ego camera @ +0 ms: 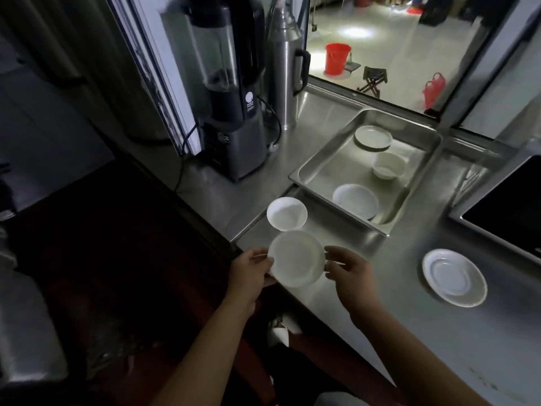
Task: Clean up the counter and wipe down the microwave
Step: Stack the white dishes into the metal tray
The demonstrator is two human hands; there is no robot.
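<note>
My left hand grips the left rim of a small white dish held over the counter's near-left corner. My right hand is at the dish's right rim with fingers curled, fingertips just touching or a hair off it. A small white bowl sits on the steel counter just beyond the dish. A white saucer lies to the right. The dark microwave shows at the right edge.
A steel tray at the back holds a white plate, a small cup and a lid-like dish. A blender and a steel thermos jug stand at the back left by an open window.
</note>
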